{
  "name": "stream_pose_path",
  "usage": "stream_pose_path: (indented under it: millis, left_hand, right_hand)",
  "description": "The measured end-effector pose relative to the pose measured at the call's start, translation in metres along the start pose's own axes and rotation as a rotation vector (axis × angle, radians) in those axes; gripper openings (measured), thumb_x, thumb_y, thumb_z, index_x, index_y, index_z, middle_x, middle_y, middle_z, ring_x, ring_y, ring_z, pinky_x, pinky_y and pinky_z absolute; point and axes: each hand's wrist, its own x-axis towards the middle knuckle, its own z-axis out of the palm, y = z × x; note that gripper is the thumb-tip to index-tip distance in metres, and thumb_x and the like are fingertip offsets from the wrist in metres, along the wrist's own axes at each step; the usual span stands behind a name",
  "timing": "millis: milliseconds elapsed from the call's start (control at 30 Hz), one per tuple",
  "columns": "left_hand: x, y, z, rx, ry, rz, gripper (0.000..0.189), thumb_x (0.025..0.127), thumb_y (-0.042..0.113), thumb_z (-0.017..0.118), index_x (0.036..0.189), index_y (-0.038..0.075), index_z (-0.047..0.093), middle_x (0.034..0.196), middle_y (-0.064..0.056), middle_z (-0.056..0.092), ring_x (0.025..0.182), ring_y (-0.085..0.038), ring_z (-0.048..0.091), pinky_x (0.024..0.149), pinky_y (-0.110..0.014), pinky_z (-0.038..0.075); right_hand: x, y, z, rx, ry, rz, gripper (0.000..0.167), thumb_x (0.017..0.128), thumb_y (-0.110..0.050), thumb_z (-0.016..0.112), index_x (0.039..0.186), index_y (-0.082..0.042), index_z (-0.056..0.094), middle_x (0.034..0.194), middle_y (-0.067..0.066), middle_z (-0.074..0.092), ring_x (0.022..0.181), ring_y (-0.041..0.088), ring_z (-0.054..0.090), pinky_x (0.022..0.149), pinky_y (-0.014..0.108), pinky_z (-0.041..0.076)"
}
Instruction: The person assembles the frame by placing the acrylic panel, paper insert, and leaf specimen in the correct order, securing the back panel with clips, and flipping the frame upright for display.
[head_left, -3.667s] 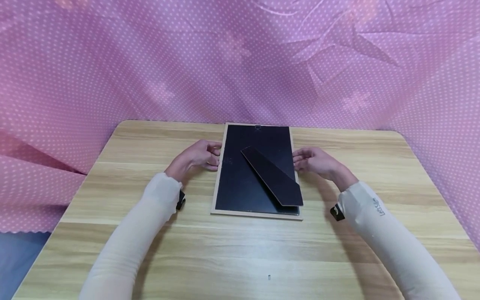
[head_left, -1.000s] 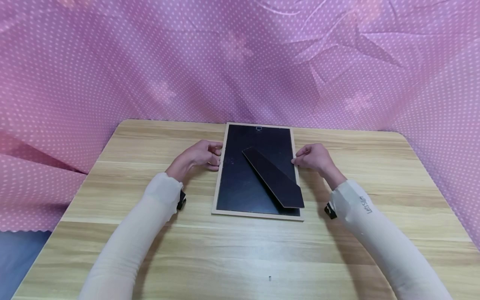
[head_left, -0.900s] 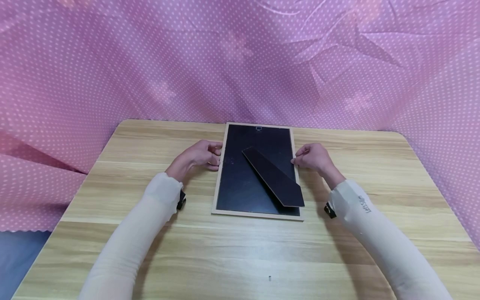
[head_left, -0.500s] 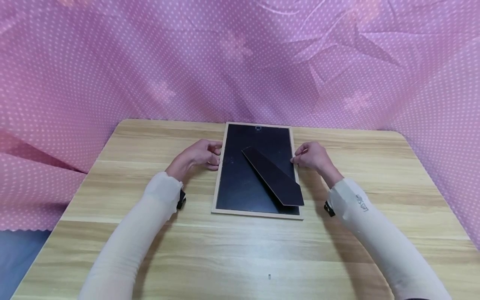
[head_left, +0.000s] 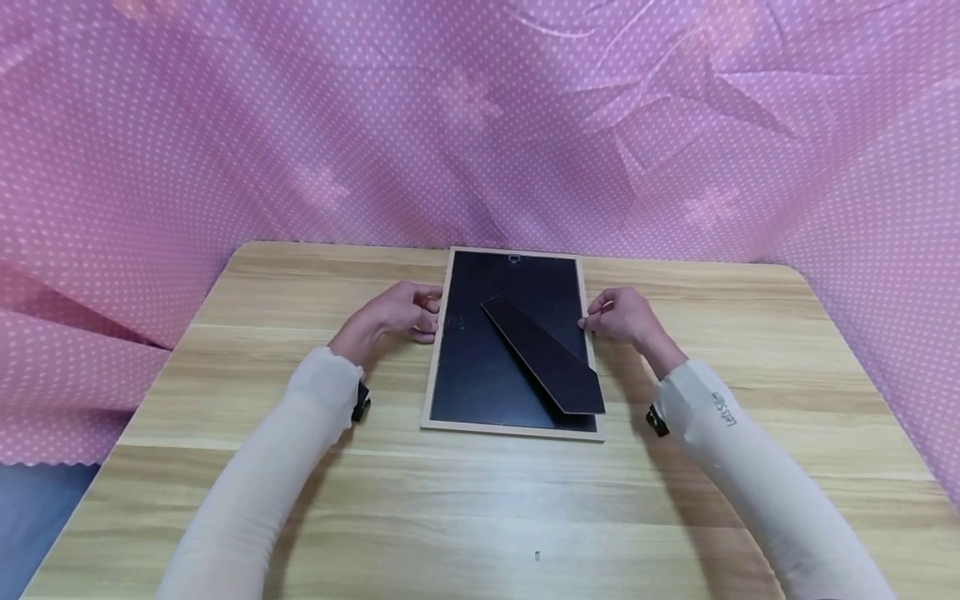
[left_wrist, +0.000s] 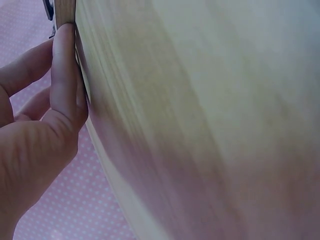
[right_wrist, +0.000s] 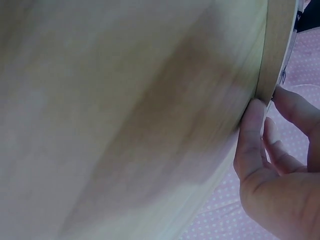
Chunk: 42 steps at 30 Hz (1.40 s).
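Note:
A picture frame (head_left: pixel 468 375) lies face down, its black back panel ringed by a pale wooden rim. Slanting across the panel is a black easel leg (head_left: pixel 547 362), with its wide end near the lower right corner. A small metal hanger (head_left: pixel 514 259) sits at the far end. My left hand (head_left: pixel 397 310) grips the left edge with bent fingers. On the opposite side my right hand (head_left: pixel 626 317) pinches the right edge, one fingertip over the rim. The wrist views show the fingertips of the left hand (left_wrist: pixel 45 115) and right hand (right_wrist: pixel 275 170) against the frame's wooden side.
The frame rests on a wood-grain table (head_left: pixel 300 500) near its far edge. A pink dotted cloth (head_left: pixel 480 125) hangs behind and at both sides. A tiny dark mark or piece (head_left: pixel 537 556) shows at the near middle of the table.
Since the earliest frame, my right hand has turned and shifted from fingers along the frame's side to a pinch at its rim. The left hand and the frame have stayed in place.

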Motion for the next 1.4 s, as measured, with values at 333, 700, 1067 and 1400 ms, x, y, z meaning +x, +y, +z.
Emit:
stream_pose_path:
  millis: [333,700,1067,1400]
  left_hand:
    - [-0.002,0.000,0.001,-0.004,0.014,0.009,0.078,0.086,-0.024,0.054,0.157,-0.002,0.031,0.107,-0.013,0.042,0.088,-0.021,0.055,0.080,-0.034,0.065]
    - [-0.003,-0.002,0.003,-0.004,0.025,0.011,0.075,0.087,-0.022,0.053,0.157,-0.002,0.031,0.107,-0.013,0.042,0.087,-0.021,0.056,0.081,-0.032,0.065]
    - [-0.004,-0.004,0.005,0.008,0.046,0.010,0.078,0.086,-0.023,0.056,0.157,-0.003,0.030,0.107,-0.014,0.043,0.090,-0.024,0.057,0.081,-0.033,0.065]
    - [-0.004,-0.002,0.006,0.021,0.047,0.014,0.078,0.087,-0.023,0.056,0.157,-0.003,0.029,0.109,-0.014,0.044,0.090,-0.022,0.057,0.082,-0.034,0.065]
  right_hand:
    - [-0.002,0.003,-0.001,0.053,-0.024,-0.009,0.024,0.090,-0.004,0.075,0.105,0.009,0.061,0.089,0.009,0.064,0.069,0.010,0.063,0.064,0.020,0.062]
    - [-0.004,0.004,-0.004,0.246,-0.136,-0.009,0.021,0.091,0.007,0.065,0.108,0.014,0.055,0.093,0.012,0.071,0.076,0.012,0.066,0.072,0.026,0.064]
    - [0.001,0.014,-0.017,0.414,-0.212,0.054,0.042,0.100,0.002,0.056,0.138,0.016,0.043,0.121,0.023,0.061,0.090,0.018,0.068,0.087,0.034,0.064]
    - [0.006,0.020,-0.026,0.629,-0.285,0.133,0.054,0.103,0.003,0.051,0.153,0.008,0.031,0.143,0.025,0.046,0.111,0.022,0.063,0.101,0.038,0.057]
